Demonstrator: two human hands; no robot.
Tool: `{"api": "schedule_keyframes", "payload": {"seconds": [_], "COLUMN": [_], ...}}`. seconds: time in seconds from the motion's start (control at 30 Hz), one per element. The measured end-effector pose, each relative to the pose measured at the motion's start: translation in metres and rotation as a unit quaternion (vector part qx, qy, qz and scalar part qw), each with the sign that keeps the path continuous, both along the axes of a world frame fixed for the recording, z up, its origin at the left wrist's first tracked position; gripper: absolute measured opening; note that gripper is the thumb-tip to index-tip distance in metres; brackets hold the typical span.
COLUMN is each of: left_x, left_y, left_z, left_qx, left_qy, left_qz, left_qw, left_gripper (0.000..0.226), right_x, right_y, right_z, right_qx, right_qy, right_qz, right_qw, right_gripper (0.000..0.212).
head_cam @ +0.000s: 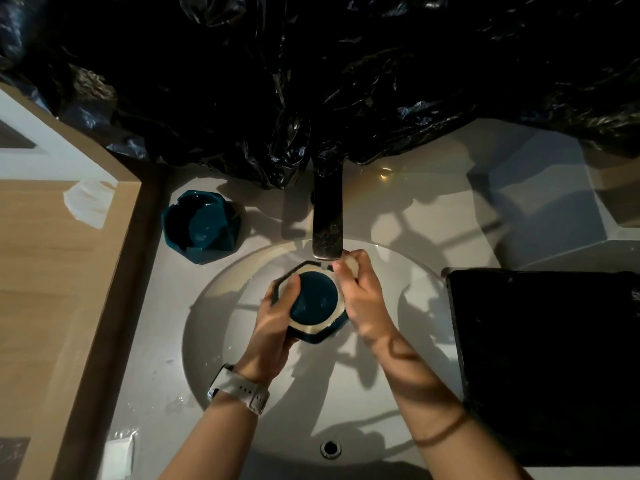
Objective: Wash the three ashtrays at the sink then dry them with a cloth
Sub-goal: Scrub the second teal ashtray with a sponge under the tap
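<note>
A dark teal hexagonal ashtray (313, 303) is held over the white sink basin (221, 317), just below the faucet spout (327, 223). My left hand (277, 317) grips its left side, thumb on the rim. My right hand (360, 296) holds its right side, fingers curled near the spout around something pale that I cannot identify. A second teal ashtray (201, 226) sits on the counter left of the faucet. A third ashtray is not in view.
Black plastic sheeting (346, 71) covers the wall behind the faucet. A black tray or mat (547, 362) lies on the counter at the right. A wooden surface (59, 289) borders the left. A white folded item (119, 455) lies at the lower left.
</note>
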State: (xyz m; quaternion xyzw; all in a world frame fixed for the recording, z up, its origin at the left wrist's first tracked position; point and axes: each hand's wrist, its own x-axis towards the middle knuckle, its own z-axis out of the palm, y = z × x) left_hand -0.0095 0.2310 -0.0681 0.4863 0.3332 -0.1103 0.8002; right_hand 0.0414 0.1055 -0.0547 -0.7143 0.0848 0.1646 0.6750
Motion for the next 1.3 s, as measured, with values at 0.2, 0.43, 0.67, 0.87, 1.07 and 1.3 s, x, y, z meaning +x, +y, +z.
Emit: {"api": "schedule_keyframes", "payload": {"seconds": [0.2,0.43,0.67,0.87,1.07,1.3], "left_x": [0.025,0.013,0.019,0.002,0.011,0.0], "left_y": [0.004,0.0,0.013,0.005,0.029,0.033], "left_z": [-0.002,-0.003,0.002,0.001,0.007,0.007], "left_qx": [0.004,-0.002,0.009,0.149,0.427,0.43], "left_qy": [0.025,0.008,0.02,-0.065,-0.087,-0.1], "left_qz": [0.067,0.027,0.041,-0.055,-0.175,-0.19], "left_qw": [0.997,1.0,0.999,0.985,0.883,0.877], "left_gripper": [0.041,0.046,0.034,0.038,0.068,0.041], "right_x": [-0.031,0.007,-0.004,0.029,0.026,0.017], "right_y": [0.007,0.003,0.003,0.015,0.03,0.037], "right_z": [0.005,-0.005,-0.001,-0.008,-0.002,-0.009], "right_qx": [0.073,-0.003,0.051,-0.065,-0.06,-0.048], "right_qy": [0.002,0.037,0.048,0.076,0.106,0.136], "right_qz": [0.001,0.023,0.012,0.021,-0.013,0.014], "right_qw": [0.997,0.999,0.997,0.995,0.992,0.989], "right_gripper": [0.02,0.008,0.02,0.019,0.021,0.03]}}
